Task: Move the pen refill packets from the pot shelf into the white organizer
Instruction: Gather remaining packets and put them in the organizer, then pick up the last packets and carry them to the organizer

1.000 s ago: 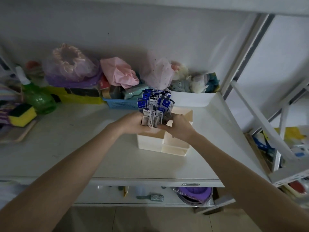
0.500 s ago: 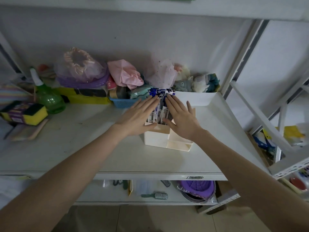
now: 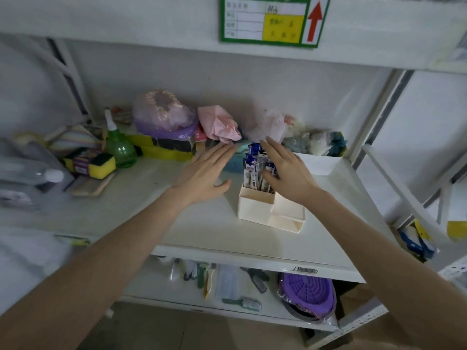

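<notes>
Both hands [image 3: 249,170] flat, flanking packets [image 3: 255,170] in organizer [image 3: 255,207].

A white shelf [image 3: 202,223] is seen, and on it a white organizer [image 3: 267,210] is set near the front. Along the back a green bottle [image 3: 120,147], sponges [image 3: 93,164], a yellow tray [image 3: 164,150] and a white bin [image 3: 319,164] are ranged.
</notes>
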